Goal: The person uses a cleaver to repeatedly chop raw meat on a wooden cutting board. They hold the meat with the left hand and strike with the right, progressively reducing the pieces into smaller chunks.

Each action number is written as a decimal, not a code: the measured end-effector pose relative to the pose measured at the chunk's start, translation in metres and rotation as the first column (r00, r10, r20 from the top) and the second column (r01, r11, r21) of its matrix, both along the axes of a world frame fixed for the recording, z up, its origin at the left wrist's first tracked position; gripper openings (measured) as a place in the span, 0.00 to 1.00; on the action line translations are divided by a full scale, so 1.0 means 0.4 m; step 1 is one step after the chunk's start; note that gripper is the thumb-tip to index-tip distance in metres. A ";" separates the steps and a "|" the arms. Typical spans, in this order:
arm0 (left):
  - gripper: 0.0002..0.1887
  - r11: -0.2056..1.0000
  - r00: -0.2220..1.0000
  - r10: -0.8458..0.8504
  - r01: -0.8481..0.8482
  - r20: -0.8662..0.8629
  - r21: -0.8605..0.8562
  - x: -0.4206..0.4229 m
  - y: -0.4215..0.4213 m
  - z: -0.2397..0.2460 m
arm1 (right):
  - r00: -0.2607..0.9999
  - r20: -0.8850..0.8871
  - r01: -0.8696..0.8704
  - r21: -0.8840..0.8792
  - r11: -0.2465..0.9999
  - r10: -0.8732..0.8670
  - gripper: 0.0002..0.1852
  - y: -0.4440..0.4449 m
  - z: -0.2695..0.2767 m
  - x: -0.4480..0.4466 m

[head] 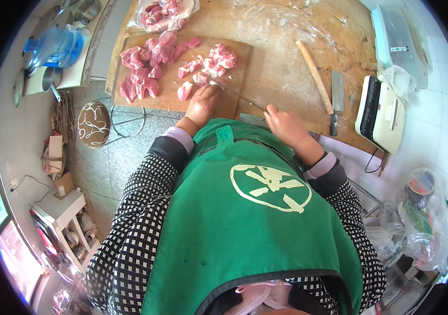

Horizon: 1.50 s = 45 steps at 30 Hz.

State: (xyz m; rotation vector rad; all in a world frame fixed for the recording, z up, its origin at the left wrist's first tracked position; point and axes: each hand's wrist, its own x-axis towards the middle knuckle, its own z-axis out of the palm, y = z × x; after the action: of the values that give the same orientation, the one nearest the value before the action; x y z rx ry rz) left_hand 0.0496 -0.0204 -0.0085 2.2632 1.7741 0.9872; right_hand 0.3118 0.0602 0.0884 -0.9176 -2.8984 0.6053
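My right hand [287, 125] grips the handle of a kitchen knife [243, 96]. Its blade, seen almost edge-on, reaches left over the wooden cutting board [161, 103]. By the blade's far end, the bent fingers of my left hand [203, 103] hold down a pale piece of meat [217, 82], mostly covered by the fingers. Just beyond lies a heap of small cut meat pieces [219, 61], and one loose chunk [184, 91] sits left of my fingers. Larger raw meat pieces [164, 47] are spread over the board's left side.
Behind the board, a plastic bag [192, 8] contains more meat. To the right on the wooden table [275, 51] lie a rolling pin [314, 76], a cleaver [337, 90] and a cream-coloured appliance [381, 114]. A round stool [94, 124] stands on the floor at left.
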 end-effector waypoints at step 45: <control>0.21 0.985 0.982 -0.138 0.150 0.130 -0.086 -0.075 -0.008 -0.039 | 0.929 0.341 0.213 -0.172 0.962 -0.145 0.13 -0.079 0.054 -0.109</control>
State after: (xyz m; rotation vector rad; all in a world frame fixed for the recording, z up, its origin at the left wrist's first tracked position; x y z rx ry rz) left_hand 0.0196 -0.0235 -0.0240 2.1866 1.5494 0.9701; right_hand 0.2681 0.0286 0.1101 -1.4206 -3.0176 0.8225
